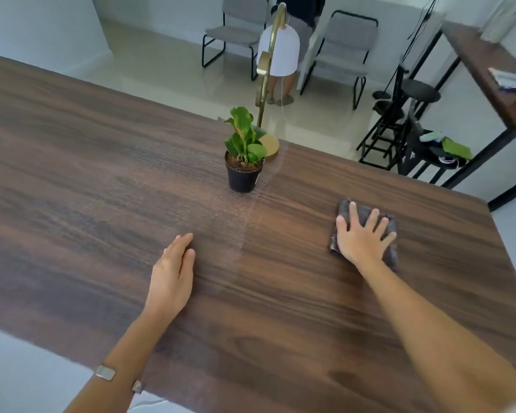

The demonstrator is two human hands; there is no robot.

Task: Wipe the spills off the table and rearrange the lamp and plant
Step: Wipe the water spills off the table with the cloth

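**Hands flat on the counter, cloth under the right**

The left hand [173,269] lies palm down on the counter [72,174], fingers [185,242] together and straight, holding nothing. The right hand [362,236] presses flat on a grey cloth [389,251], fingers spread across it rather than curled around it. The cloth sits near the counter's right edge, with a strip of bare wood between. A faint streaked patch runs between the two hands up to the plant [244,153]. The plant stands upright in its black pot near the far edge, and the lamp [270,84] stands just behind it, its gold base at that edge. Wide bare wood stretches left of the plant and in front of both hands.
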